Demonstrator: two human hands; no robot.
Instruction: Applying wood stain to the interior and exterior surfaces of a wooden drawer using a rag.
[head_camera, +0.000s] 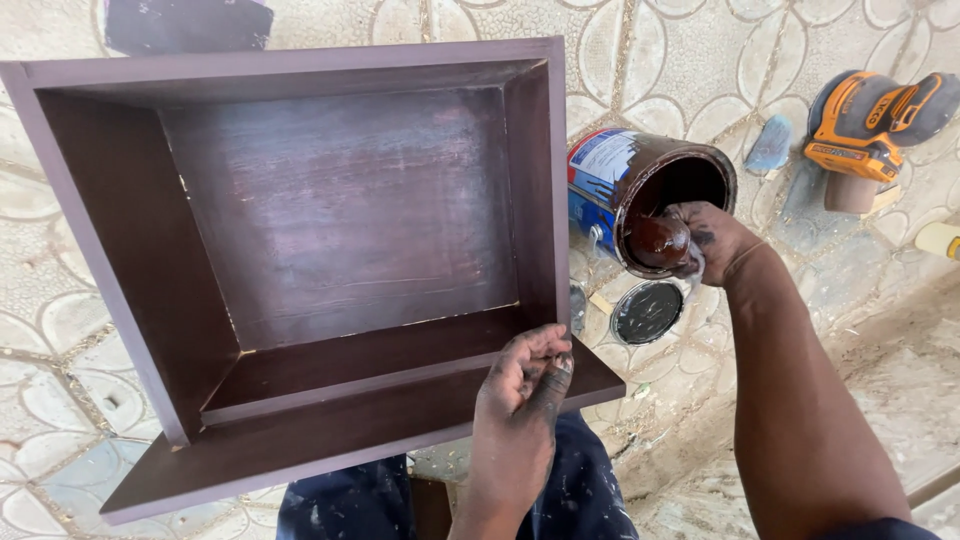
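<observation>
Box (330, 230): stained wood, rigid, likely heavy; left hand (520, 400) grips front lip. Right hand (705, 240) closed on wet rag (658, 240) at tilted can (640, 190); slippery.

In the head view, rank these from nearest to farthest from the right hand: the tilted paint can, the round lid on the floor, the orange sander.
1. Paint can: the right hand is at its mouth, holding a stain-soaked wad against the rim.
2. Round lid: on the floor just below the hand.
3. Orange sander: off to the upper right, well clear.
</observation>
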